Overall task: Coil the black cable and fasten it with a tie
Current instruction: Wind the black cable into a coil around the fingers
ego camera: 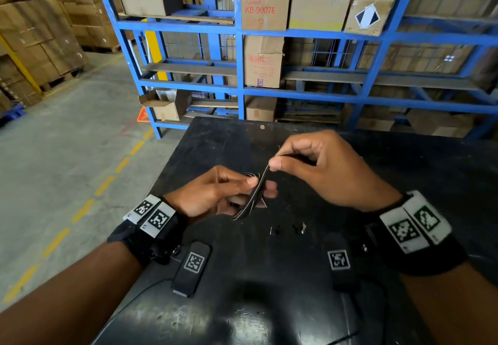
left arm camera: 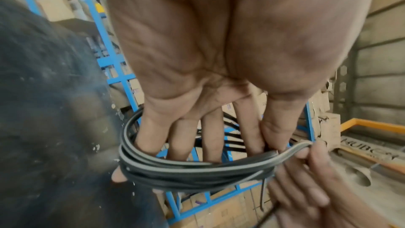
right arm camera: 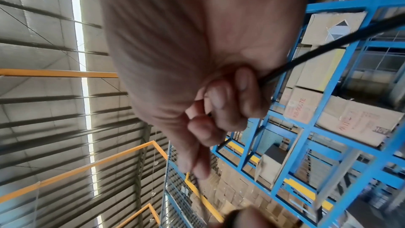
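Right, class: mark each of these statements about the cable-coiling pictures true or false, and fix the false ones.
1. The black cable is looped round the fingers of the left hand. True.
2. The right hand rests flat on the black table. False: it is raised, pinching a strand of the cable.
3. Blue shelving with cardboard boxes stands behind the table. True.
4. The coil lies on the table. False: both hands hold it above the table.

Warehouse: blue steel racks (ego camera: 239,32), stacked cardboard cartons (ego camera: 265,5), yellow floor lines (ego camera: 83,210).
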Available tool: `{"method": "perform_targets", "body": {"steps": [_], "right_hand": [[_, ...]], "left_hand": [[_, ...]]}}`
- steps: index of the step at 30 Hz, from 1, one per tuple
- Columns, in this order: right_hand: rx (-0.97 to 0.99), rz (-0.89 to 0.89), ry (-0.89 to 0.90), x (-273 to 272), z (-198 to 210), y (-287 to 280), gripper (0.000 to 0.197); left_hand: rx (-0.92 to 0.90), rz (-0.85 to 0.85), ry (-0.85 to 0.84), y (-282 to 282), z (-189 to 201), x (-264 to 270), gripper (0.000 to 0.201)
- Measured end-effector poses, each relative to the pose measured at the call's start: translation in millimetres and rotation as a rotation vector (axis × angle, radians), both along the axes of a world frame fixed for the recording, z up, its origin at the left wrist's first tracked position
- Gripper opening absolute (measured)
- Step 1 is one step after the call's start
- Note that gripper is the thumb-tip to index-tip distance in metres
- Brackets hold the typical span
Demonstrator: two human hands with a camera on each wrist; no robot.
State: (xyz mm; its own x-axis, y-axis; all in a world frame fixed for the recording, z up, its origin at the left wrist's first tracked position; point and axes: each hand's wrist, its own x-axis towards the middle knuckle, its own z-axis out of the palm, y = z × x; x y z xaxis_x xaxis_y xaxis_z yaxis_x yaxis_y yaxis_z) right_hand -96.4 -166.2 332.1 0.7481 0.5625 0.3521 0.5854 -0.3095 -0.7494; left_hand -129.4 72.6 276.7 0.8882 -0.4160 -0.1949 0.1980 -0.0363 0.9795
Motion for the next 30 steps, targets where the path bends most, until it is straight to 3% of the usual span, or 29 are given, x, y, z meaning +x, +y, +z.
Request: {"method": "perform_targets", "body": {"steps": [4,8,11,15,19,24,30], "right_hand": [[0.100,0.093,0.105,21,-7,4,0.015],[0.326,0.169,0.376,26,-40,15,0.014],[0.441,0.157,0.547,20,-70,26,0.015],[0.426,0.107,0.645,-1,-100,37,0.022],[0.260,0.051,0.630,-24,-105,31,0.026],[0.077,0.042,0.409,-42,-75,13,0.023],[-0.012,-0.006,0.133,-35,-20,0,0.021]], "left_hand": [[-0.137,-0.140,0.042,1,6,-6,0.044],[-0.338,-0.229,0.059,1,11,-11,0.041],[-0.457,-0.237,0.036,1,16,-10,0.041],[-0.584,-0.122,-0.009,4,28,0,0.042],[-0.470,0.103,-0.062,14,38,14,0.043],[-0.181,0.335,-0.155,23,29,23,0.042],[0.060,0.213,-0.118,16,18,13,0.044]]}}
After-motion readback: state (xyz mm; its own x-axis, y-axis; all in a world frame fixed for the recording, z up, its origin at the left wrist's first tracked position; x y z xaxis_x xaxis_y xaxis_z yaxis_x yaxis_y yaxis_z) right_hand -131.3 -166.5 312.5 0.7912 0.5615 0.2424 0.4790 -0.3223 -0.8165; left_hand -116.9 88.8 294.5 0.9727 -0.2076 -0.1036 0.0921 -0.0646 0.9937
